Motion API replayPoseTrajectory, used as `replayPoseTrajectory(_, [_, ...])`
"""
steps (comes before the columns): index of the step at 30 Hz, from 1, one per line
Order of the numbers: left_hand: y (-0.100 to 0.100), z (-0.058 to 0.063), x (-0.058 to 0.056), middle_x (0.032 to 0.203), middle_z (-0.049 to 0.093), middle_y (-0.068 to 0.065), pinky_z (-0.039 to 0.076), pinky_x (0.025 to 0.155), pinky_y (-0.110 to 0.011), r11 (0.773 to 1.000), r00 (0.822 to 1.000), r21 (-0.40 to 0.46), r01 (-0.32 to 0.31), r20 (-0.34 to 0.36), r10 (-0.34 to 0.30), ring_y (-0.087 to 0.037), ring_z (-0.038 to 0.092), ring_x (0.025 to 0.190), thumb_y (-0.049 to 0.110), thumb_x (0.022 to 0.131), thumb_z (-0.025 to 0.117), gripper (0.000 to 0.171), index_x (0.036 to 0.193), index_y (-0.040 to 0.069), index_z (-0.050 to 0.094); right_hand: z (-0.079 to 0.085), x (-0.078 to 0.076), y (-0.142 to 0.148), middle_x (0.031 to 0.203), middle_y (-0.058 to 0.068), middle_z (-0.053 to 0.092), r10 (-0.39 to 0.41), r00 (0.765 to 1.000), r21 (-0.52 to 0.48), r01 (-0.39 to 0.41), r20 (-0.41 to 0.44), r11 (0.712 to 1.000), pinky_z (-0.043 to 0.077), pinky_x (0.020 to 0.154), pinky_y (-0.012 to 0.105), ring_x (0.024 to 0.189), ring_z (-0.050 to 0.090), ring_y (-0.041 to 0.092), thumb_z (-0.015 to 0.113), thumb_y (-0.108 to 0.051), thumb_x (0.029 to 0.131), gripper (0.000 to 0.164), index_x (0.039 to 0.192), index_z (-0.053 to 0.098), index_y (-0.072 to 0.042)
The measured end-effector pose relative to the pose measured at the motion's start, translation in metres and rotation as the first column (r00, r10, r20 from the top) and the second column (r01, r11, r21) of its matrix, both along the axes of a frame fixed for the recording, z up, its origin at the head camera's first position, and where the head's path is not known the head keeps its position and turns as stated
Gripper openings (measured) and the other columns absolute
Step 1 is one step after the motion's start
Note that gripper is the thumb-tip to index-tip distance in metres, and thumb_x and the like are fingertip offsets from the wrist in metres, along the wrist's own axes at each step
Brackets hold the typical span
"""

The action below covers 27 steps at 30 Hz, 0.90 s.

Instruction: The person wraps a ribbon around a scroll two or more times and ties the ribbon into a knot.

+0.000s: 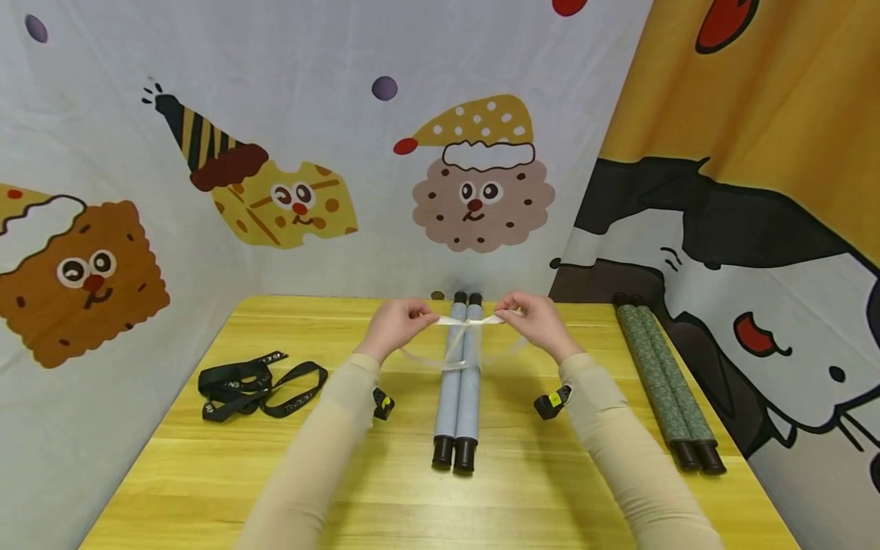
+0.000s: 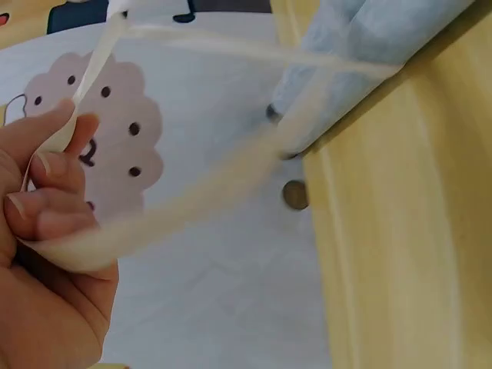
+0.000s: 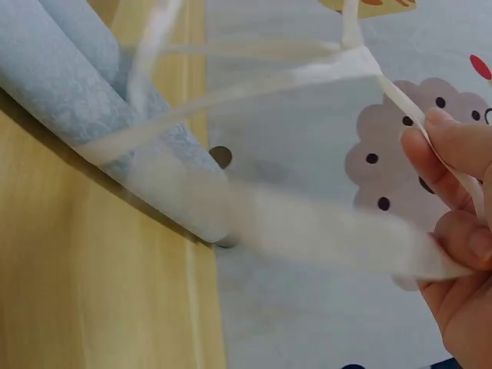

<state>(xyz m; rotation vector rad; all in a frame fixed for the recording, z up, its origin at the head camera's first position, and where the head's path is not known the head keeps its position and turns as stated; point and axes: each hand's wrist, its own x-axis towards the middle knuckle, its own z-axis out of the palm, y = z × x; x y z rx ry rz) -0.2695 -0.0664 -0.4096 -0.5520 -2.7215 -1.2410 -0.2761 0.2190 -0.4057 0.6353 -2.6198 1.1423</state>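
A pale blue patterned scroll (image 1: pixel 469 405), rolled from both ends into two side-by-side rolls with black end knobs, lies lengthwise on the table. Above its far part, a thin white ribbon (image 1: pixel 450 321) is stretched between both hands. My left hand (image 1: pixel 399 325) pinches one end between thumb and fingertips, while my right hand (image 1: pixel 539 321) pinches the other. The ribbon's strands cross in a knot midway, as the right wrist view shows. Looser loops of ribbon (image 2: pixel 184 207) hang below and run round the rolls, blurred in both wrist views.
A black printed strap (image 1: pixel 237 386) lies in loose loops at the table's left. Along the right edge rests a green patterned scroll (image 1: pixel 667 374) with dark knobs. Behind the wooden table (image 1: pixel 385 496) hangs a cartoon-printed cloth (image 1: pixel 385 168).
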Motion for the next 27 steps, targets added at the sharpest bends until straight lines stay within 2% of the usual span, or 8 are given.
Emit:
replayPoseTrajectory(3, [-0.004,0.01,-0.002,0.079,0.066,0.003,0.045,0.064,-0.032,0.998,1.0,-0.062,0.023,-0.009,-0.023,-0.015,0.053,0.068,0.029,0.094,0.071,0.017,0.09,0.013,0.076,0.005,0.001,0.002,0.091,0.002,0.071,-0.005,0.999,0.047,0.006,-0.031,0.999,0.044,0.065,0.035,0.071,0.052,0.019,0.072,-0.016,0.093,0.005,0.092,0.073,-0.011])
replayPoseTrajectory(6, [-0.006,0.015,-0.003,0.078,0.065,0.002,0.045,0.062,-0.032,0.995,0.999,-0.093,0.035,-0.022,-0.037,-0.016,0.052,0.067,0.028,0.094,0.071,0.018,0.089,0.011,0.076,0.008,0.002,0.003,0.093,0.003,0.071,-0.014,0.999,0.079,0.017,-0.034,0.997,0.043,0.066,0.035,0.07,0.05,0.019,0.071,-0.017,0.094,0.007,0.093,0.072,-0.011])
replayPoseTrajectory(12, [-0.008,0.015,-0.004,0.072,0.062,0.004,0.042,0.059,-0.032,0.989,0.996,-0.141,0.042,-0.075,-0.052,-0.015,0.048,0.061,0.027,0.094,0.071,0.018,0.082,0.014,0.073,0.005,0.004,0.005,0.089,0.001,0.071,-0.036,0.999,0.114,0.039,-0.026,0.993,0.047,0.071,0.039,0.074,0.058,0.019,0.069,-0.019,0.095,0.007,0.093,0.069,-0.012])
replayPoseTrajectory(18, [-0.022,-0.008,-0.009,0.076,0.066,0.004,0.044,0.059,-0.031,0.977,0.997,-0.212,0.009,-0.076,-0.026,-0.012,0.051,0.061,0.027,0.094,0.071,0.018,0.085,0.013,0.075,-0.017,0.007,0.027,0.08,0.002,0.063,-0.093,0.995,0.147,0.089,0.022,0.985,0.048,0.073,0.042,0.072,0.059,0.018,0.062,-0.017,0.099,0.008,0.095,0.062,-0.01])
replayPoseTrajectory(22, [-0.04,-0.024,-0.011,0.078,0.067,0.003,0.046,0.058,-0.032,0.963,0.998,-0.269,-0.026,-0.07,0.008,-0.012,0.054,0.061,0.028,0.095,0.069,0.019,0.092,0.01,0.076,-0.036,0.012,0.049,0.077,0.005,0.059,-0.14,0.988,0.182,0.126,0.061,0.975,0.045,0.065,0.039,0.066,0.054,0.018,0.057,-0.016,0.102,0.009,0.096,0.058,-0.009])
replayPoseTrajectory(27, [-0.063,-0.042,-0.013,0.077,0.066,0.001,0.046,0.057,-0.034,0.94,0.995,-0.327,-0.097,-0.052,0.085,-0.013,0.054,0.06,0.026,0.095,0.069,0.018,0.089,0.01,0.075,-0.056,0.02,0.07,0.072,0.002,0.056,-0.181,0.979,0.227,0.157,0.089,0.961,0.04,0.058,0.035,0.06,0.049,0.017,0.057,-0.014,0.102,0.011,0.093,0.057,-0.008])
